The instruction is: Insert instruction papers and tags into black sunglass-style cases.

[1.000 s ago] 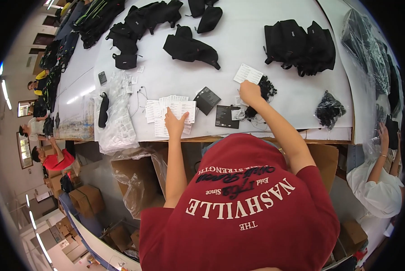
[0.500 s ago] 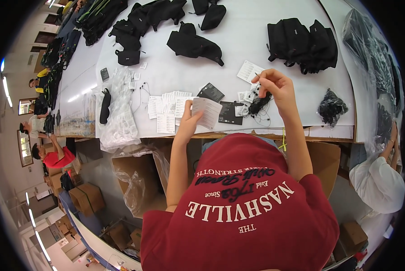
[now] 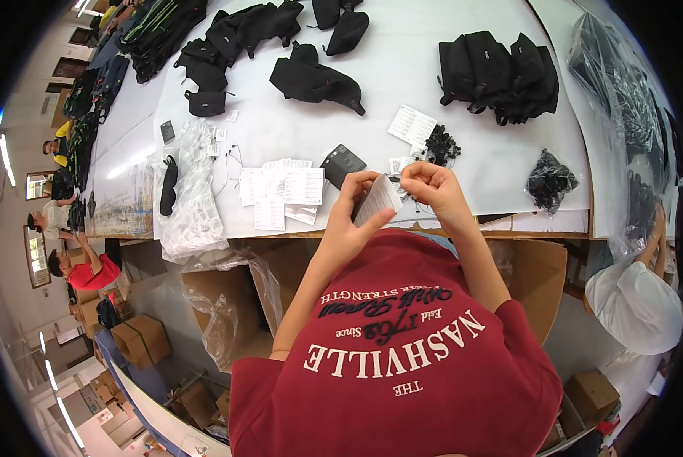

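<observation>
Close in front of my body, my left hand point(image 3: 356, 217) grips a white printed card point(image 3: 379, 199), thumb on one face and fingers behind it. My right hand point(image 3: 435, 195) is pinched at the card's upper right edge; anything between its fingertips is too small to name. White printed cards point(image 3: 303, 185) lie fanned out left of my hands, beside a black card point(image 3: 343, 163). Beyond my right hand are a small heap of black cord pieces point(image 3: 441, 146), small white labels point(image 3: 399, 164) and another white printed sheet point(image 3: 412, 124). My right hand partly covers the things beneath it.
Black fabric pouches point(image 3: 315, 80) lie across the far table, with a stack of black bags point(image 3: 501, 76) at right. A clear bag of black pieces point(image 3: 551, 183) sits nearer. Crumpled plastic point(image 3: 193, 228) hangs over the left edge. A co-worker's white sleeve point(image 3: 632, 308) shows at right.
My right hand has come down from above the cord heap to the card. My left hand has carried the card rightward, away from the fanned cards, and tilted it.
</observation>
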A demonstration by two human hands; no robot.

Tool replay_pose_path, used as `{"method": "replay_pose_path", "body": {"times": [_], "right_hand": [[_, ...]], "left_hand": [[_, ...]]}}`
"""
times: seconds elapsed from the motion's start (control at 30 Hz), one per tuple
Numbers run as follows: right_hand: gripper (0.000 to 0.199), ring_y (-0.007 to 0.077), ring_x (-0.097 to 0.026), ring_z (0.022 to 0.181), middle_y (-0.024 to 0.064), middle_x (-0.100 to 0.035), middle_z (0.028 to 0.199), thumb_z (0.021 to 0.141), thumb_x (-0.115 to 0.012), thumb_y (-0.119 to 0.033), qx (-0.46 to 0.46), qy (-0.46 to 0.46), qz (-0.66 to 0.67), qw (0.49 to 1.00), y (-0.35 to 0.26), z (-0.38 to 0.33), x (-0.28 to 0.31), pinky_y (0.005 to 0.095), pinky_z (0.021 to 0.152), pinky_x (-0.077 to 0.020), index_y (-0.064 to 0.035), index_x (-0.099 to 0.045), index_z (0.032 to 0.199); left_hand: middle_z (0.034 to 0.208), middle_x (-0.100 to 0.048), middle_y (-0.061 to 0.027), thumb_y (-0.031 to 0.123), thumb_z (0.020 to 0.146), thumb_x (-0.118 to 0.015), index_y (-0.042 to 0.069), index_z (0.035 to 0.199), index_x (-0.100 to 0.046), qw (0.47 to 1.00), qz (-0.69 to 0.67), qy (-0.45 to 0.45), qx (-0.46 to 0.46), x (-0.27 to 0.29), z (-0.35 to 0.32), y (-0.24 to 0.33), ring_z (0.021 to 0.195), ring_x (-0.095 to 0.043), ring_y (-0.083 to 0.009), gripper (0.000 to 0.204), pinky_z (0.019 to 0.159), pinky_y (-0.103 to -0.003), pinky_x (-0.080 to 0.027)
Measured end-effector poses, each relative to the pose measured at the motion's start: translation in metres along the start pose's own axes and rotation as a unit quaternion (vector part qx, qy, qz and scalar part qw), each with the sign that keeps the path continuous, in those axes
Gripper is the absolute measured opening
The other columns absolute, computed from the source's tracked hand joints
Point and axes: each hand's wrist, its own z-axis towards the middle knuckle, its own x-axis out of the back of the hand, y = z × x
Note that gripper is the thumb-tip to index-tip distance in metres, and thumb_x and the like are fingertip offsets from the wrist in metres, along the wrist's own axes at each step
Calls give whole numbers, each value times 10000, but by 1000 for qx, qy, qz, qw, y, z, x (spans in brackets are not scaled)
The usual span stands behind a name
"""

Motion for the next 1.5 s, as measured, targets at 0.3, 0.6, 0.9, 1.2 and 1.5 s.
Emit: {"method": "replay_pose_path", "body": {"times": [0.3,0.6,0.9,1.2,1.5], "right_hand": [[87,-1,-436,611,-63,-530,685,821,-651,-94,26,-38,33,998,-2,-8,-5,148,552,-321,-20,-612,845],[80,-16,-348,560,-78,-479,640,804,-657,-44,36,-72,0,997,-7,-14,-7,156,497,-258,-14,-621,870],[59,-18,-259,529,-111,-373,600,805,-662,-25,52,-38,-57,996,-15,-17,-10,163,472,-203,-11,-636,856],[62,-15,-253,515,-107,-345,579,785,-667,-21,137,32,-130,982,-19,-22,-16,174,475,-179,-14,-614,818],[63,-18,-237,505,-107,-324,574,784,-666,-26,146,40,-162,975,-20,-24,-19,178,467,-163,-22,-608,809]], "left_hand": [[925,-537,-17,189,908,-570,46,1073,-488,988,-131,14,75,-7,1,5,870,-485,-69,233,768,-210,-383],[824,-542,21,207,857,-643,52,909,-544,977,-181,-14,109,-4,1,4,785,-492,-46,191,698,-195,-389],[836,-550,16,132,839,-640,37,925,-552,990,-122,25,62,-4,0,11,798,-497,-42,155,698,-192,-392],[1039,-504,-53,305,774,-730,47,1168,-398,997,-36,26,-66,-7,0,19,944,-500,-119,576,801,-251,-410],[952,-561,-37,320,876,-623,44,1002,-507,970,-227,57,-62,3,7,-16,875,-535,-94,325,780,-234,-428]]}}
